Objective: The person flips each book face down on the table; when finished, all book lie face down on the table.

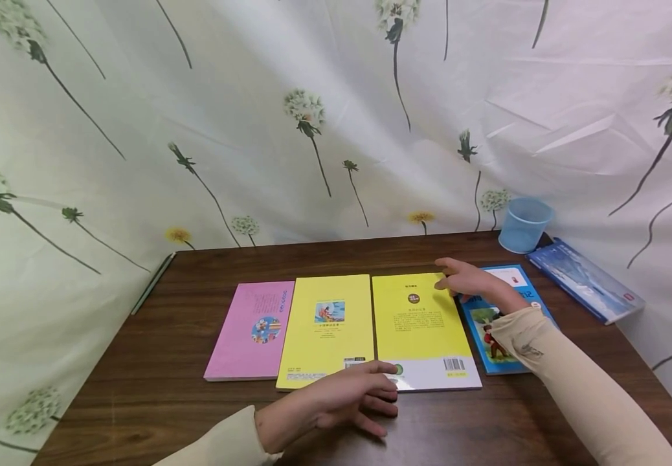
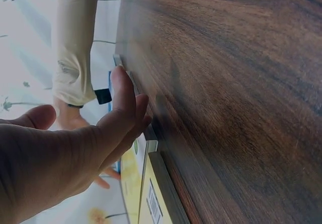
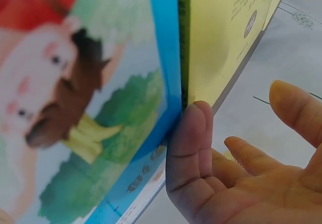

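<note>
Two yellow books lie side by side in the head view, the left yellow book and the right yellow book. My left hand hovers at their near edge, fingers loosely spread and holding nothing. At the far right corner of the right yellow book is my right hand, its fingers extended. In the right wrist view, fingertips of the right hand touch or nearly touch where that yellow book meets a blue book with a cartoon cover; contact is unclear. The right forearm partly covers the blue book.
A pink book lies left of the yellow ones. At the back right stand a light-blue cup and another blue book. A thin green stick-like object lies along the table's left edge. A flower-print curtain hangs behind the wooden table.
</note>
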A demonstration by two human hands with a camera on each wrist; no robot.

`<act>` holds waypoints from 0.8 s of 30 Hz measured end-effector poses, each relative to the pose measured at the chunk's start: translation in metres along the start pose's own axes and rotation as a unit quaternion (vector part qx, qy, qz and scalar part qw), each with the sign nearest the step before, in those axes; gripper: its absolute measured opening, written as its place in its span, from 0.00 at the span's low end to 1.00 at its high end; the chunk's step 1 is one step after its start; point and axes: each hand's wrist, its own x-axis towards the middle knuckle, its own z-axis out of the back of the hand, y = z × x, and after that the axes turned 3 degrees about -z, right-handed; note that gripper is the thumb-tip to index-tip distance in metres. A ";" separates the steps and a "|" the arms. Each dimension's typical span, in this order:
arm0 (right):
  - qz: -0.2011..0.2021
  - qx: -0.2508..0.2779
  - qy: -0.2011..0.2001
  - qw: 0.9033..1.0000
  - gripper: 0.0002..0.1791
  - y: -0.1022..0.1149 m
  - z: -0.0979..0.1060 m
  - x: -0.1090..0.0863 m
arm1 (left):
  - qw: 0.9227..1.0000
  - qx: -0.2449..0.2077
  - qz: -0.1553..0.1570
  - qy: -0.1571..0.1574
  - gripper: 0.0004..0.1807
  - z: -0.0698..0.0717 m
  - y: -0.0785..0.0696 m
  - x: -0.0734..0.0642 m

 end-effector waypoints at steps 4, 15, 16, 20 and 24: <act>0.006 0.002 0.004 1.000 0.41 0.002 -0.001 0.000 | 1.000 -0.001 0.003 -0.003 0.30 0.000 -0.001 0.001; 0.013 0.006 0.006 1.000 0.41 0.004 -0.002 0.005 | 1.000 0.001 0.002 -0.015 0.29 0.002 -0.003 0.000; 0.014 0.006 0.008 1.000 0.41 0.005 -0.002 0.004 | 1.000 0.001 0.002 -0.015 0.29 0.002 -0.003 0.000; 0.016 0.007 0.010 1.000 0.41 0.005 -0.001 0.005 | 1.000 0.006 0.002 -0.023 0.29 0.003 -0.003 0.001; 0.017 0.005 0.010 1.000 0.41 0.006 -0.002 0.005 | 0.999 0.009 0.005 -0.032 0.29 0.004 -0.003 0.001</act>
